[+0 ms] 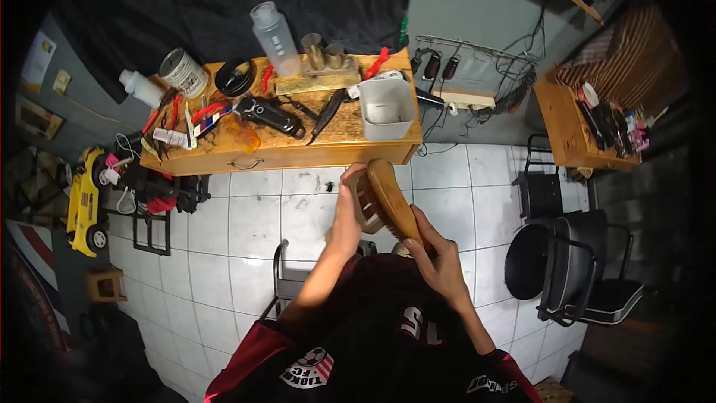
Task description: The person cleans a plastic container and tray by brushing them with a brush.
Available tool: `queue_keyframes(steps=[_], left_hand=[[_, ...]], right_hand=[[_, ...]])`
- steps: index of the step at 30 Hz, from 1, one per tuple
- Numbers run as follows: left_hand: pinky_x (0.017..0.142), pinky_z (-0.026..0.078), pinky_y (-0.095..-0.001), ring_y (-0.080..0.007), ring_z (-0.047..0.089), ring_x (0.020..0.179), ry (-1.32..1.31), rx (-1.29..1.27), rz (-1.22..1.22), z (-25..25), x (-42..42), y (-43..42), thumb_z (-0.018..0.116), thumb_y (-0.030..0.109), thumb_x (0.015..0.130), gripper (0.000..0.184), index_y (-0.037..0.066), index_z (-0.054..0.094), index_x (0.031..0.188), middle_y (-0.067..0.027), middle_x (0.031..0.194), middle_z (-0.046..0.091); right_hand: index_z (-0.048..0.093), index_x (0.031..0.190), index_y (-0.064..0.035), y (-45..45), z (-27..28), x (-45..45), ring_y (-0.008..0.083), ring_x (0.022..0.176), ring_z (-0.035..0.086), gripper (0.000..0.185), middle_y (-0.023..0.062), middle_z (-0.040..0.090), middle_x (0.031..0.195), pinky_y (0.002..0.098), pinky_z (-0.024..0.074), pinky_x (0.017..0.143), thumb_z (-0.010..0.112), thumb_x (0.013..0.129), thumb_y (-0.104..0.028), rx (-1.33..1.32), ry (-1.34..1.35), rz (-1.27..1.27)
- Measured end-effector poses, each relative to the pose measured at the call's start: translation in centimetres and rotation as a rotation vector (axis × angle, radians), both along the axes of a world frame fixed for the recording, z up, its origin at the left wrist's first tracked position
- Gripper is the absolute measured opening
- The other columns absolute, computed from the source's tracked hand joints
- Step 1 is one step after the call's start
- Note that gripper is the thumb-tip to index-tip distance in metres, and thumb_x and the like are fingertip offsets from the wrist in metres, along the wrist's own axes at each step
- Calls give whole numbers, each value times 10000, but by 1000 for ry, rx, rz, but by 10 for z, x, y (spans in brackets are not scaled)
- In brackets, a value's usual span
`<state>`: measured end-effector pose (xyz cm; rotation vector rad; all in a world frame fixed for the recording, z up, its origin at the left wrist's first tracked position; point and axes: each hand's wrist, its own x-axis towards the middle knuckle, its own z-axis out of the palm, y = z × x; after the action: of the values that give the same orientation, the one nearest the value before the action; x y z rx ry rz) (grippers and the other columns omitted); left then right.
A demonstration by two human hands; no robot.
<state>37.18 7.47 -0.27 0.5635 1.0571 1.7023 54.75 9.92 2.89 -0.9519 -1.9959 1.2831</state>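
Observation:
In the head view, my right hand (440,260) grips the lower end of a wooden-backed brush (394,195), with a thumb along its side. The brush is tilted, its upper end leaning left, and its dark bristles face left. My left hand (344,218) is closed around a pale brown, frame-like piece with gaps (364,198), close against the bristle side. I cannot make out exactly what this piece is. The brush's upper end is near the left fingertips; whether they touch it is unclear. Both hands are in front of my torso, below the front edge of the wooden cabinet (298,157).
On the cabinet are a hair clipper (268,116), a grey bin (386,110), a plastic bottle (276,41), a tin can (184,73) and metal cups. A black chair (574,265) stands right, a yellow toy car (86,201) left. Hair clippings (328,187) lie on the tiles.

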Motion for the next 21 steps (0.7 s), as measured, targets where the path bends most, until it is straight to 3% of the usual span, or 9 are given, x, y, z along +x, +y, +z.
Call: queue_keyframes(steps=[2,3,5,8,10,11,15,19,21], left_hand=[[839,513,-367,-226,547,1057,277,68,160,-31,-11,9,280,674,937,644,196,364,1360,-110,1288,474],[837,513,-372,-229,546,1042,128,89,159,-33,-20,7,280,672,938,636,204,362,1361,-108,1264,485],[842,510,-378,-238,542,1025,-278,176,143,-9,-40,-3,277,669,940,625,213,364,1359,-116,1210,507],[865,505,-398,-236,542,1061,77,120,239,-18,-84,-22,234,654,956,612,226,337,1381,-131,1284,492],[888,495,-409,-237,533,1108,-191,61,166,-10,-85,-35,215,639,966,609,226,307,1404,-129,1322,476],[903,491,-409,-243,522,1150,-119,97,167,-15,-86,-37,210,635,968,612,225,287,1416,-124,1324,477],[945,478,-430,-251,485,1215,-244,65,169,-18,-93,-51,239,643,961,625,223,291,1420,-125,1351,451],[940,468,-407,-218,511,1155,-294,203,272,-6,-131,-68,225,651,958,636,189,316,1386,-96,1297,487],[933,477,-409,-222,503,1171,-315,210,295,-2,-139,-76,230,653,956,628,208,311,1392,-112,1316,471]], right_hand=[[477,1373,-42,-5,0,-21,248,1112,621,489,229,622,1199,294,457,937,629,923,-160,-127,153,-22],[462,1372,-11,-8,5,-26,218,1216,534,486,226,583,1266,302,386,1023,615,930,-142,-175,108,68],[463,1370,-11,-8,9,-33,212,1211,537,484,223,585,1266,306,391,1021,615,930,-141,-207,33,181],[473,1368,-24,-5,11,-45,176,1096,608,480,219,640,1172,297,451,940,619,926,-141,-185,-104,295],[479,1369,-39,-5,22,-63,136,912,663,484,212,685,1041,283,500,799,626,919,-139,-121,-322,129],[476,1375,-51,-5,11,-75,84,762,637,489,207,698,933,269,502,685,626,916,-132,-41,-240,78],[471,1369,-19,-18,12,-115,59,753,569,510,204,687,1050,247,494,689,647,898,-102,-86,-255,240],[486,1356,-18,-25,-1,-130,184,908,686,509,227,655,1124,277,515,740,653,879,-80,90,-86,369],[496,1354,-41,-25,0,-134,267,993,678,513,235,646,1133,299,523,785,654,867,-70,113,-235,157]])
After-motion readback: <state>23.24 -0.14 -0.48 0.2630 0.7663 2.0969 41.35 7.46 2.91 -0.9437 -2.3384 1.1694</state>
